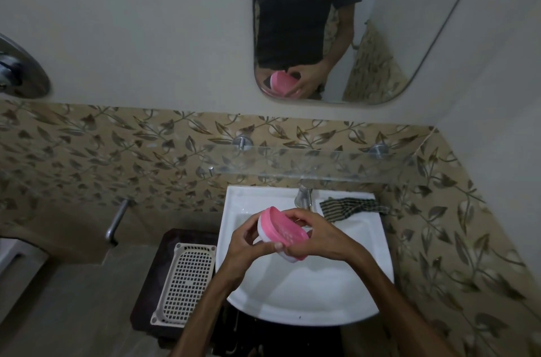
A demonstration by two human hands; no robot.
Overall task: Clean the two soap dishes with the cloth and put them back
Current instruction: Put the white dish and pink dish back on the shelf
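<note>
Both hands hold the pink soap dish (282,233) over the white basin (307,292). The left hand (248,242) curls its fingers round the dish's near-left end, thumb tip pressed to the white underside. The right hand (317,235) wraps over the far-right end, its fingers hooked across the pink rim. The dish sits tilted between the two sets of fingertips, pink face up; pale specks on it may be soap residue, though the light is dim. Beyond the right hand's knuckles, the striped cloth (349,207) lies draped on the basin's back corner, just beside the tap (304,195). Left of the left wrist, a white mesh basket (184,283) rests on a dark stand.
</note>
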